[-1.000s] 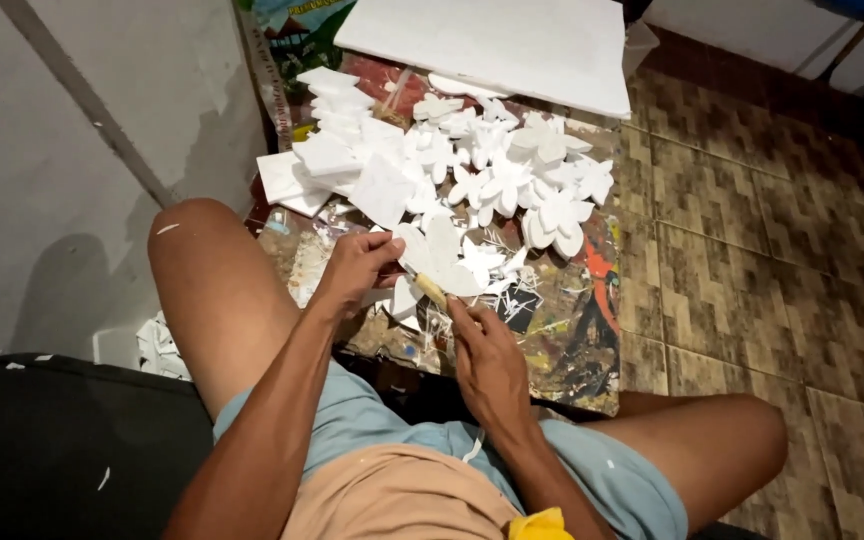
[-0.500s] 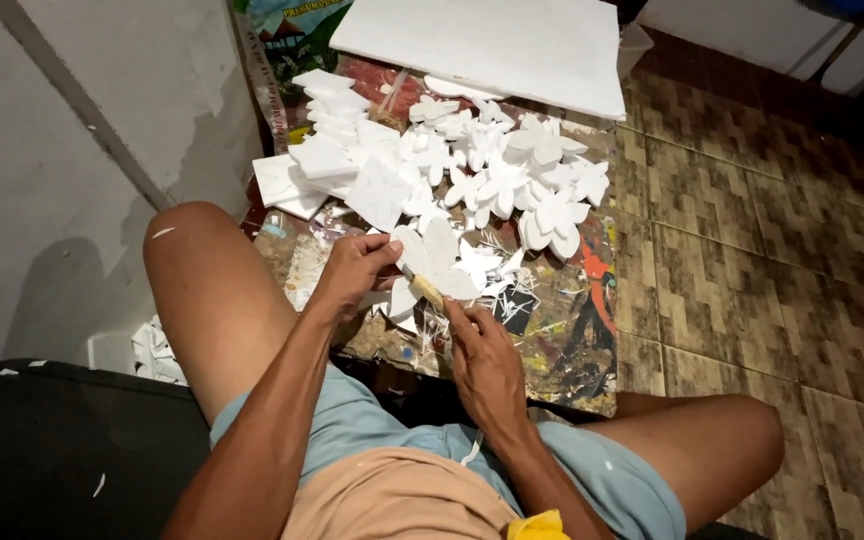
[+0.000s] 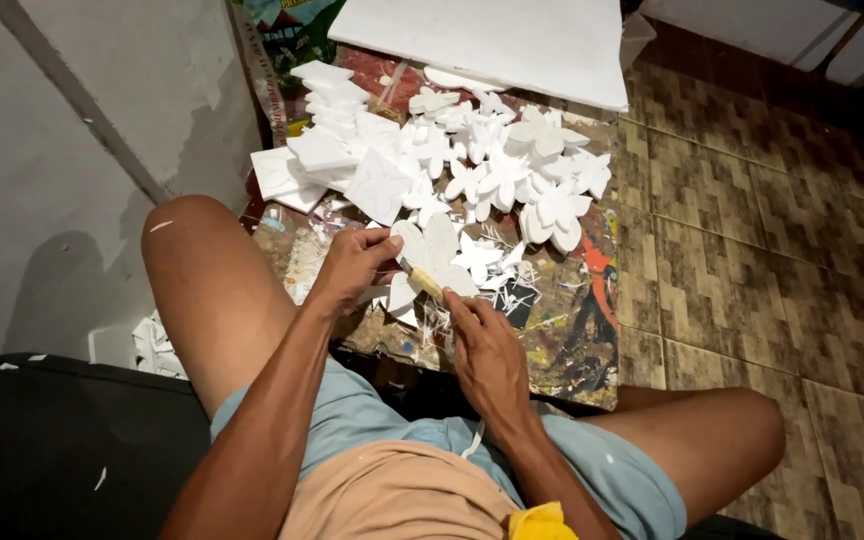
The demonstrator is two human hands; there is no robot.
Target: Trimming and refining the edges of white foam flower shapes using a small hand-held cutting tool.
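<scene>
My left hand (image 3: 352,268) grips a white foam flower cutout (image 3: 434,252) by its left petals, just above a paint-stained board (image 3: 572,330). My right hand (image 3: 482,345) holds a small yellowish-handled cutter (image 3: 426,283), its tip against the lower middle of the flower. Thin white foam shavings (image 3: 437,322) lie under the flower. Behind it a heap of finished white foam flowers (image 3: 527,175) and a stack of white foam squares (image 3: 342,150) cover the board.
A large white foam sheet (image 3: 492,40) lies at the far end of the board. Brown patterned floor tiles (image 3: 752,200) spread to the right. A grey wall (image 3: 72,150) stands on the left, with a black cushion (image 3: 42,450) under me. My bare knees flank the board.
Both hands stay on the flower and cutter with only small shifts; the view has drifted slightly.
</scene>
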